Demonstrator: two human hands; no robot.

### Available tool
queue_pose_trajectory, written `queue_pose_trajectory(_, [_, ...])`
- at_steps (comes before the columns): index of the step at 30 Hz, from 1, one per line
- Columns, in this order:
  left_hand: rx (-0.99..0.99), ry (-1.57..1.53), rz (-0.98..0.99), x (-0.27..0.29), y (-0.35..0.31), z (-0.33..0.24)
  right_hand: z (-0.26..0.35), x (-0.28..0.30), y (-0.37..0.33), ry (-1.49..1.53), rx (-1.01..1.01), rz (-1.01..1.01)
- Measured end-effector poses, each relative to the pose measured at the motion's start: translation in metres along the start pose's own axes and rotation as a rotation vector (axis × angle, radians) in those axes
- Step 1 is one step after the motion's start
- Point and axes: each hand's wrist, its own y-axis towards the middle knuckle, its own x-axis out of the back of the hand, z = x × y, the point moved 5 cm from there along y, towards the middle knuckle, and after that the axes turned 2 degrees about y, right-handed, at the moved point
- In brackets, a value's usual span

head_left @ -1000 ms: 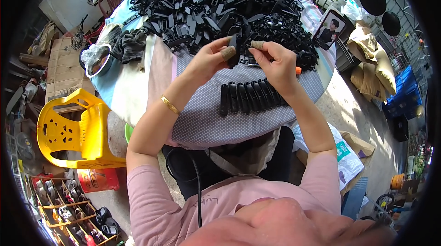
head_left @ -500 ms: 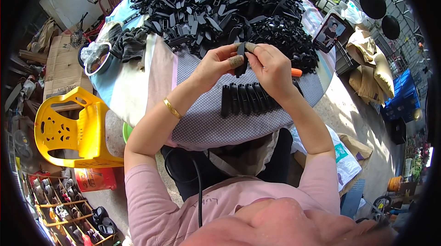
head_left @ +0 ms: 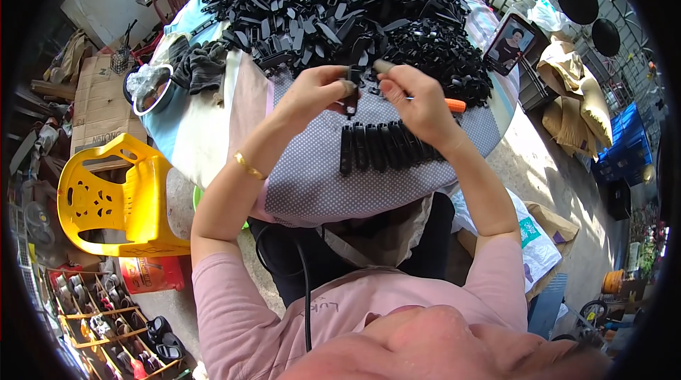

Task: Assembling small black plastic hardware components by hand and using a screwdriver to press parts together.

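My left hand [head_left: 317, 95] is closed around a narrow black plastic piece [head_left: 351, 96], held upright between thumb and fingers. To its right, my right hand [head_left: 420, 102] has its thumb and index finger apart, with the fingertips blurred at the near edge of a heap of black plastic parts [head_left: 319, 14]. Nothing shows between them. Below the hands, a row of similar black pieces [head_left: 376, 149] lies side by side on the dotted cloth [head_left: 305, 181]. An orange object [head_left: 455, 105] sits just beyond my right wrist.
On the round table's left are dark gloves [head_left: 198, 66] and a white-rimmed container [head_left: 157, 100] with clear plastic. A phone [head_left: 509, 46] stands at the right edge. A yellow plastic chair [head_left: 117, 199] is at left; a plastic bag [head_left: 528, 241] lies at lower right.
My hands have moved apart. The left hand carries the black piece a little left, while the right hand has let go of it and shifted slightly right.
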Motion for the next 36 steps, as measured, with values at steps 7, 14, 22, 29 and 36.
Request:
queue_pose_trajectory(7, [0.217,0.263,0.032,0.013,-0.042,0.036,-0.036,-0.010,0.003,-0.329,0.012,0.213])
queue_pose_trajectory(14, [0.148,0.706,0.025,0.000,-0.053,0.017,-0.047,-0.048,0.017,-0.734,-0.017,0.433])
queue_pose_trajectory(22, [-0.164,1.057,0.009,-0.009,-0.057,0.006,-0.046,-0.052,0.017,-0.692,-0.038,0.402])
queue_pose_trajectory(29, [-0.012,0.855,-0.067,0.007,-0.036,0.007,-0.033,-0.031,0.016,-0.486,0.062,0.246])
queue_pose_trajectory(36, [-0.155,1.412,-0.525,0.025,0.019,0.006,0.019,-0.007,0.007,-0.012,0.047,-0.023])
